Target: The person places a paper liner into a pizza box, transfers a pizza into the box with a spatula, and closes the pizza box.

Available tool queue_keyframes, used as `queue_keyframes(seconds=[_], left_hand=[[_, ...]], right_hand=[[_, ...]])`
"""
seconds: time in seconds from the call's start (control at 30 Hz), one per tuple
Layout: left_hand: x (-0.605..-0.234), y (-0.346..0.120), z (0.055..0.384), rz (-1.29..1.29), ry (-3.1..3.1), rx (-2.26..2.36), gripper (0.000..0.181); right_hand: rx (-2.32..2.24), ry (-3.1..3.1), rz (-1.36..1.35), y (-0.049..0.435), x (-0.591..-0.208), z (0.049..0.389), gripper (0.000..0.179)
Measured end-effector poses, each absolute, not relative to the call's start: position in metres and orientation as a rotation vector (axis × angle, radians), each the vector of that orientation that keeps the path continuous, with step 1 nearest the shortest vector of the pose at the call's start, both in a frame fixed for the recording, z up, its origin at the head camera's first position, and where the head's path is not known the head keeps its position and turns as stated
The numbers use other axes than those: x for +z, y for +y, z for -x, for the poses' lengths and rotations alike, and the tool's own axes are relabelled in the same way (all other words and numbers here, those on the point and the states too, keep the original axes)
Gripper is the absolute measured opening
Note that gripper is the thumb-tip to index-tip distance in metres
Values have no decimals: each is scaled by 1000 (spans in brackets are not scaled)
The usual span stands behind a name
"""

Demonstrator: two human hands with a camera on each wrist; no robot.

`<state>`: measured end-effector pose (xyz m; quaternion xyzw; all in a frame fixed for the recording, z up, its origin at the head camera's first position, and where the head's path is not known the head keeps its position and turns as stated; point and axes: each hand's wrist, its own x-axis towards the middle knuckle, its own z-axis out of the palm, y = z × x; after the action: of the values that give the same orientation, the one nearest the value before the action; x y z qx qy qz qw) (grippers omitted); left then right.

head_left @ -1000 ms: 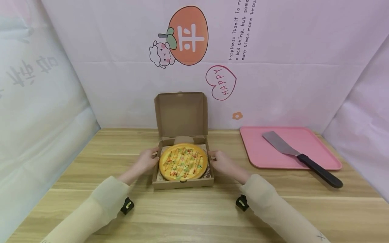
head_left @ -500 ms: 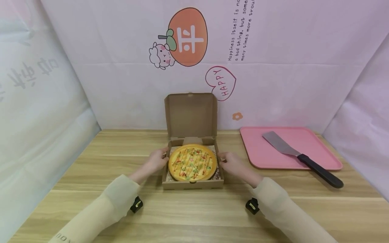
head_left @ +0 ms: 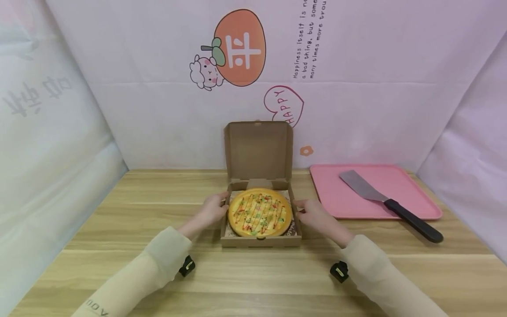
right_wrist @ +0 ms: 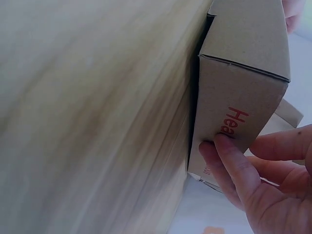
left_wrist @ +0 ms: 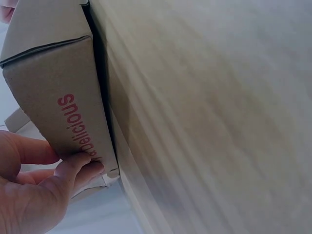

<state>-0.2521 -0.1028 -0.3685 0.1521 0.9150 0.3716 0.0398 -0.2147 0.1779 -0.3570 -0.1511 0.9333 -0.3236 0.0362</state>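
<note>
A small brown cardboard pizza box [head_left: 261,241] stands on the table with its lid [head_left: 259,149] raised at the back. Inside, on printed paper, lies a round pizza [head_left: 259,213] with a yellow crust, colourful bits and red-brown sauce lines. My left hand [head_left: 214,209] grips the box's left side wall; in the left wrist view, some fingertips [left_wrist: 78,163] press the outer face below red lettering while another finger reaches over the top edge. On the opposite wall, my right hand [head_left: 317,215] holds on likewise, with fingertips [right_wrist: 225,142] against the printed side.
To the right is a pink tray [head_left: 330,200]. A spatula with a metal blade [head_left: 362,184] and black handle [head_left: 413,220] lies across it, the handle end sticking out past the tray's front edge. A printed pale cloth [head_left: 178,123] stands behind the wooden table [head_left: 257,281].
The box, with the pizza in it, has shifted to the right across the table, both hands staying on its sides. The tray and spatula have kept their place.
</note>
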Motion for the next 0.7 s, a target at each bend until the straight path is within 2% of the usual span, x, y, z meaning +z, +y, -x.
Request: queue_keyframes(seconds=[0.5,0.7], left_hand=[[-366,-97,258,-526,2749,1155,45],[-358,-103,273,-452,2693,1176,53]], right_hand=[[-974,2866,403,187,-354,216,40],[-963,2928,456,190,-350,232,31]])
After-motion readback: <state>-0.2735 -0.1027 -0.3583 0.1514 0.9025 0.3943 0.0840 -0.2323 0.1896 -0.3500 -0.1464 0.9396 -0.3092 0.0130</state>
